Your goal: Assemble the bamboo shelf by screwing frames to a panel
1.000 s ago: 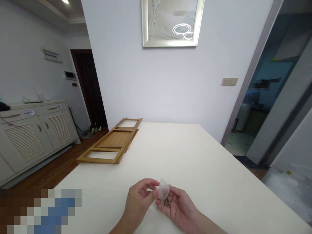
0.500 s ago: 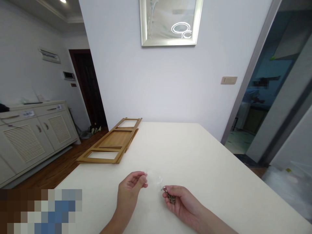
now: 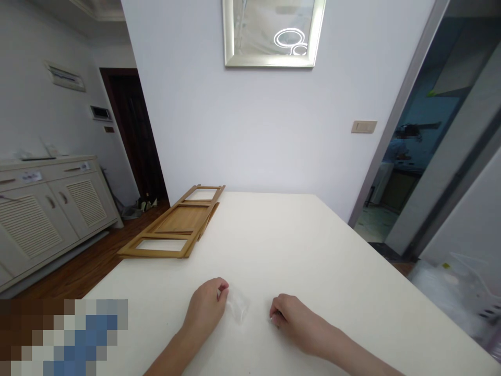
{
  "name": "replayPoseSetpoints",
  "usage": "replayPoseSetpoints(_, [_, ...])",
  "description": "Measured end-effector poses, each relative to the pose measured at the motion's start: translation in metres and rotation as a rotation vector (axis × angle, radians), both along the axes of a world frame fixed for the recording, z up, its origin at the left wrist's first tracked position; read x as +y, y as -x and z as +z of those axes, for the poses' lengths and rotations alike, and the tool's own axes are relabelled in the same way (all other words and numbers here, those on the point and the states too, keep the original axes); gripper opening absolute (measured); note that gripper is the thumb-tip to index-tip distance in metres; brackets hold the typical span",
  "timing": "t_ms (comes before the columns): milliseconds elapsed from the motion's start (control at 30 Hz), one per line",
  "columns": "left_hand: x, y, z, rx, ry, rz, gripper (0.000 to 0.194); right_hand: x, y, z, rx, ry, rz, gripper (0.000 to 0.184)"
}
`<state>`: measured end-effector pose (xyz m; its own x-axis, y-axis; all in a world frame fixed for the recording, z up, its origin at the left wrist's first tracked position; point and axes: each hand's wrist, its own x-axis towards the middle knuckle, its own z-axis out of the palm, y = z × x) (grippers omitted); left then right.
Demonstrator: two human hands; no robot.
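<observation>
Between thumb and fingertips, my left hand [image 3: 207, 303] pinches a small clear plastic bag [image 3: 238, 304], which hangs limp above the white table [image 3: 313, 250]. To the right of the bag, my right hand [image 3: 289, 318] is curled closed with its back turned up. Only a dark sliver of the metal screws [image 3: 277, 317] shows under its fingers; the rest of them are hidden in the palm. The two hands are apart, low over the near part of the table.
Wooden frame panels [image 3: 172, 230] lie stacked along the table's left edge. A wall [image 3: 258, 130] with a framed picture [image 3: 270, 62] stands behind the table. A louvred cabinet [image 3: 58, 198] is at the left, and plastic-wrapped things [image 3: 442, 287] sit beyond the right edge.
My right hand has turned palm down and closed over the screws, moving slightly right, away from the bag. My left hand has turned inward, and the bag now hangs from it.
</observation>
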<state>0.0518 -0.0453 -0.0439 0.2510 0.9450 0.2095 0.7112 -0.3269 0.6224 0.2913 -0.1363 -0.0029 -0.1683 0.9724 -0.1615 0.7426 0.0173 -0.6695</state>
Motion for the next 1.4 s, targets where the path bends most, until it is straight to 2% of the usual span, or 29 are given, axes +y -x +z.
replayPoseSetpoints(100, [-0.003, 0.0, 0.0, 0.045, -0.148, -0.073, 0.02, 0.0, -0.001, -0.003, -0.023, -0.018, 0.031, 0.018])
replayPoseSetpoints(233, [-0.011, -0.005, 0.0, 0.016, -0.319, -0.26, 0.023, -0.003, -0.001, -0.004, -0.094, -0.035, 0.069, 0.019])
replayPoseSetpoints(367, [-0.026, -0.015, 0.002, 0.041, -0.333, -0.461, 0.023, -0.006, 0.003, -0.005, -0.14, -0.084, 0.106, 0.021])
replayPoseSetpoints(433, [-0.032, -0.019, 0.002, 0.06, -0.317, -0.503, 0.024, -0.007, 0.004, -0.006, -0.13, -0.109, 0.116, 0.023])
replayPoseSetpoints(633, [-0.035, -0.019, 0.01, 0.064, -0.168, -0.515, 0.026, -0.014, -0.002, -0.004, -0.036, -0.123, 0.124, 0.027])
replayPoseSetpoints(700, [-0.038, -0.018, 0.011, 0.035, -0.093, -0.484, 0.03, -0.016, -0.004, -0.004, -0.006, -0.125, 0.108, 0.026])
replayPoseSetpoints(833, [-0.045, -0.018, 0.003, -0.048, 0.017, -0.401, 0.04, -0.02, -0.007, -0.008, 0.002, -0.146, 0.056, 0.027])
replayPoseSetpoints(1000, [-0.044, -0.02, -0.008, 0.007, -0.011, -0.464, 0.033, -0.023, -0.009, -0.013, 0.056, -0.151, 0.001, 0.029])
replayPoseSetpoints(1167, [-0.042, -0.023, 0.004, 0.101, -0.08, -0.47, 0.014, -0.026, -0.015, -0.008, 0.087, -0.131, -0.066, 0.028])
replayPoseSetpoints(1267, [-0.045, -0.024, 0.01, 0.097, -0.057, -0.45, 0.012, -0.03, -0.019, -0.008, 0.108, -0.125, -0.081, 0.03])
replayPoseSetpoints(1400, [-0.048, -0.024, 0.01, 0.09, -0.021, -0.401, 0.014, -0.034, -0.024, -0.014, 0.132, -0.154, -0.095, 0.033])
